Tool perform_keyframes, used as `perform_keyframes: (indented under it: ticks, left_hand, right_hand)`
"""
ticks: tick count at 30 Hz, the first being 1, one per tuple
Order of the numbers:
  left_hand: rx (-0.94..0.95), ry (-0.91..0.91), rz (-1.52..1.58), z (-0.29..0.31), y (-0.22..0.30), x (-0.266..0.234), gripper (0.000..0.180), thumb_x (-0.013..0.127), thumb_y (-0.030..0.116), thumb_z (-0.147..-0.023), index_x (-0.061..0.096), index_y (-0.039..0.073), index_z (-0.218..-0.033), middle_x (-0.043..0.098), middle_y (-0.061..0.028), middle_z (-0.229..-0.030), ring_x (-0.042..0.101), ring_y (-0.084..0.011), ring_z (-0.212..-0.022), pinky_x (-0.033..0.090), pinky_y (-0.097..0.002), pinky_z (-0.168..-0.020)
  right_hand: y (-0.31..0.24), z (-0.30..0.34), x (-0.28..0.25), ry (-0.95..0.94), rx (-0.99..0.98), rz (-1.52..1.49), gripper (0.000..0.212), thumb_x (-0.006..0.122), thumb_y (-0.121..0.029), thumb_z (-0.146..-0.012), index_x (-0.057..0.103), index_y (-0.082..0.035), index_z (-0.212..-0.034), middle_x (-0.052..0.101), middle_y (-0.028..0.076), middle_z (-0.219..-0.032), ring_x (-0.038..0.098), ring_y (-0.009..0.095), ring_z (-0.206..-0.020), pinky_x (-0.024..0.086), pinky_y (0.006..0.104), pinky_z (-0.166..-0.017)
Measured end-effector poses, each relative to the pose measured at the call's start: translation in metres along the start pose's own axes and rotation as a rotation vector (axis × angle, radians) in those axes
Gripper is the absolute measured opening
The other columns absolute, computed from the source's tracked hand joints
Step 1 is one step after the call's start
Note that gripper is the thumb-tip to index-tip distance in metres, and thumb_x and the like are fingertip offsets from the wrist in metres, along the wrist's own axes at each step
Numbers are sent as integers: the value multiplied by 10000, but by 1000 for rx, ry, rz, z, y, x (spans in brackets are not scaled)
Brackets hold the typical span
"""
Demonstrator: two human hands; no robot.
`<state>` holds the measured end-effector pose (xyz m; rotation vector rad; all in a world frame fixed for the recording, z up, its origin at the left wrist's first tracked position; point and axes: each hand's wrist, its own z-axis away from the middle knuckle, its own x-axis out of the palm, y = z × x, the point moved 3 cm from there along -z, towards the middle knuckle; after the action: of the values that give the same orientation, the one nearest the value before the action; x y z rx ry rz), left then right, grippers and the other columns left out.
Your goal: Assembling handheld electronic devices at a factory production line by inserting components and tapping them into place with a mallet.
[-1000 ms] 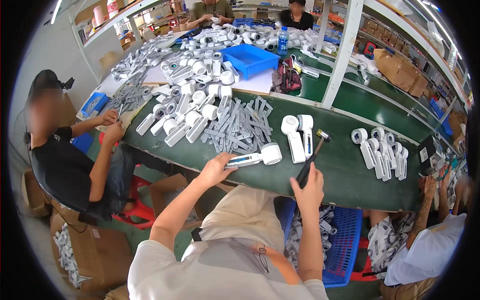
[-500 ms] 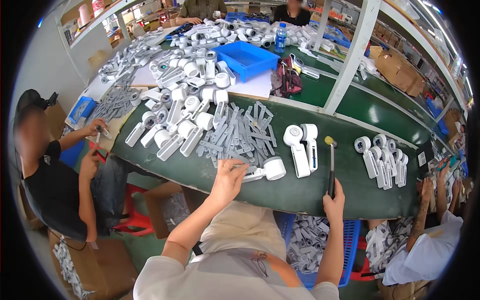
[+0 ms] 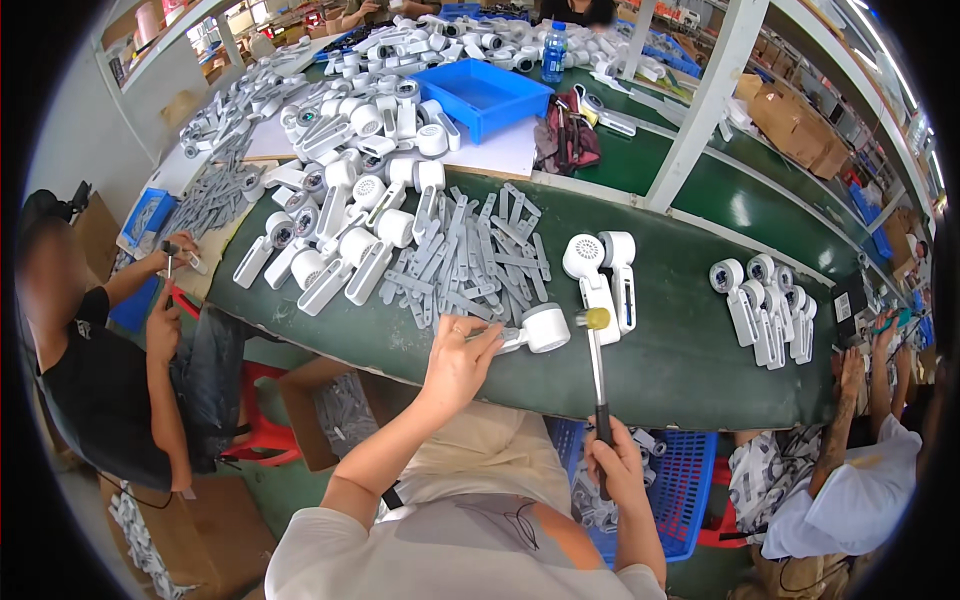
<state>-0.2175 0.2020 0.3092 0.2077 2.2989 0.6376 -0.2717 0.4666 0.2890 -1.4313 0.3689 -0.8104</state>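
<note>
My left hand [image 3: 460,362] is closed at the handle end of a white shower head [image 3: 545,328] lying on the green table; its fingers hide most of the handle. In my right hand [image 3: 617,462] is a small mallet [image 3: 598,365] with a black grip, a metal shaft and a yellowish head. The mallet head is raised just right of that shower head, apart from it. Two more white shower heads [image 3: 598,300] lie side by side behind the mallet. Beyond my left hand is a heap of grey plastic strips [image 3: 465,255].
Many white shower heads [image 3: 355,215] are piled to the left and back. Several [image 3: 765,315] lie in a group at the right. A blue tray [image 3: 480,95] and a bottle [image 3: 554,52] stand farther back. A white post [image 3: 700,110] rises behind. A co-worker [image 3: 90,350] sits at left.
My right hand has swung the mallet leftward, bringing its head from right of the paired shower heads to beside the one at my left hand. My left hand stays at the handle.
</note>
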Motion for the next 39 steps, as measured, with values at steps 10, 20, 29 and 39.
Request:
perform_keyframes:
  ticks: [10,20,29,39]
  left_hand:
    - [24,63,3,5,-5,0,240,739,78,-704,723,83,-943,622,-50,-884,524,-254,-845,443,-361,-741]
    - [-310,-58,339,3,-25,8,148,735,82,-710,712,99,-855,646,-65,-826,559,-261,-816,434,-356,-742]
    - [-282,-36,380,4,-26,10,89,724,49,-700,698,65,-783,644,-79,-783,561,-268,-781,441,-359,-735]
    - [-296,-24,360,3,-23,8,103,734,56,-699,709,61,-799,642,-77,-775,570,-266,-781,448,-355,-731]
  right_hand:
    - [4,-16,31,-78,172,111,362,496,-88,-942,419,-17,-1288,442,-31,-649,401,35,-502,291,191,-438]
    - [-20,-20,34,91,-308,863,387,532,-79,-911,440,2,-1278,587,114,-771,559,173,-610,460,287,-583]
    - [-49,-18,43,103,-452,968,421,528,-70,-908,412,-8,-1308,581,251,-1000,577,411,-916,469,396,-786]
    - [-35,-27,35,48,-429,1048,432,543,-66,-900,415,-9,-1309,575,216,-926,572,397,-824,463,421,-718]
